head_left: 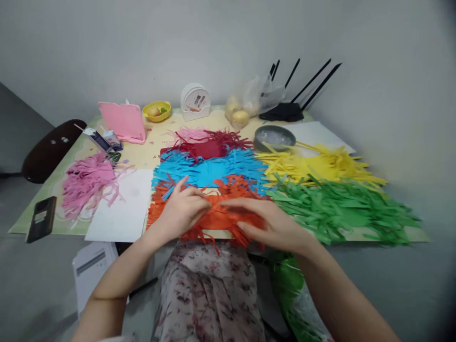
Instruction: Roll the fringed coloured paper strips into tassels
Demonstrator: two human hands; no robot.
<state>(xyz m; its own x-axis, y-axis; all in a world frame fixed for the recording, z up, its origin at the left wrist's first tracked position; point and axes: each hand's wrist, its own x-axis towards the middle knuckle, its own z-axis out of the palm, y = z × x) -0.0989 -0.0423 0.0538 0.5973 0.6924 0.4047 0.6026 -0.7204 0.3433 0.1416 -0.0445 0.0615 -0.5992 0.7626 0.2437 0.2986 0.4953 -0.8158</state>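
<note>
The orange fringed paper lies at the near edge of the table, its long axis left to right. The left hand pinches its middle; the right hand rests flat on it, fingers stretched.

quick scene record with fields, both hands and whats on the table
left hand: on the orange fringed paper, thumb raised; grip unclear
right hand: on the same paper, fingers pointing left; grip unclear
behind orange: blue fringed paper, then red fringed paper
right side: green paper strips, yellow paper strips, grey bowl
left side: pink paper strips, white sheet, phone at table edge
back: pink case, yellow bowl, black router
</note>
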